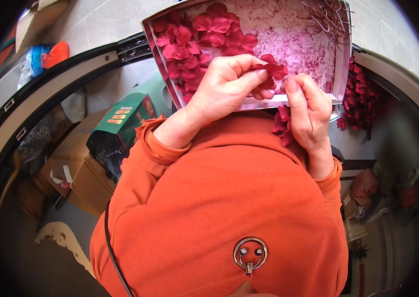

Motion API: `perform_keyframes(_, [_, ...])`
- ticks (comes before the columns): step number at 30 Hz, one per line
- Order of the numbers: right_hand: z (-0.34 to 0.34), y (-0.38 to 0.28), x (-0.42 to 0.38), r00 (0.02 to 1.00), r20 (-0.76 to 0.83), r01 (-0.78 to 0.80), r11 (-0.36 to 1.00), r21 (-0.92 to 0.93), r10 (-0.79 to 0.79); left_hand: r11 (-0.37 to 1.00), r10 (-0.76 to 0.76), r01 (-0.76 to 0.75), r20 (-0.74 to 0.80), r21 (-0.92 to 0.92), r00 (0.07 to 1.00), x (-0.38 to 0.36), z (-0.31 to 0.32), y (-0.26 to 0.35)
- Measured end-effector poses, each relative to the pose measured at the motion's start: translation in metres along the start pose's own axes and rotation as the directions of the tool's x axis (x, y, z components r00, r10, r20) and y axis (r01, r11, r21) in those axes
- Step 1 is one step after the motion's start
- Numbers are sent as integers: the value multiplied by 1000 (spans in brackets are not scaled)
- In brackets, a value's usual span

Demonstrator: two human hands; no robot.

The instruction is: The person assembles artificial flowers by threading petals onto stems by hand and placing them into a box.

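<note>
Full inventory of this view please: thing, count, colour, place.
open box: 1, pink-white inside, top centre
flower pile: uncountable, red, box's left
stems: several, brown, box's top-right corner
flower: 1, red, left fingers
lower flower: 1, dark red, beside right hand
flower bunch: 1, dark red, right of box
green box: 1, left
cable: 1, black, lower left
background clutter: mixed, edges, too blurred to count
sleeves: 2, orange
left hand, right hand: 2, bare, over box's near edge

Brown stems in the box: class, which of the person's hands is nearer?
The right hand: at the near edge of the box, below the stems. The left hand, holding red petals, is farther left.
</note>
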State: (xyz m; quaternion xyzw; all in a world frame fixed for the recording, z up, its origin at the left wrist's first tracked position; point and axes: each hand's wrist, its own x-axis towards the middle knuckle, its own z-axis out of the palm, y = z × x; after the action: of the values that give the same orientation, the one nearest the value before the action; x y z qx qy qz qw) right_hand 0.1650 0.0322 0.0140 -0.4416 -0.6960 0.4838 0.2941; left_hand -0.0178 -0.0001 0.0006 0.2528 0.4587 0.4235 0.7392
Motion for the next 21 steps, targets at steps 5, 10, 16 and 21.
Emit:
perform_keyframes(5, [3,1,5,984,9,178,978,-112,-178,1000,-1,1,-16,16,1000,1,-1,-1])
perform_keyframes(10, [8,3,6,934,-33,330,895,-299,-355,994,29,-25,-37,108,999,1,0,0])
perform_keyframes(16, [9,7,7,916,-31,367,865,-343,-401,964,80,-69,-32,258,996,1,2,2])
perform_keyframes(21, [8,2,7,920,-24,360,866,-347,-392,970,105,-95,-34,223,994,1,2,0])
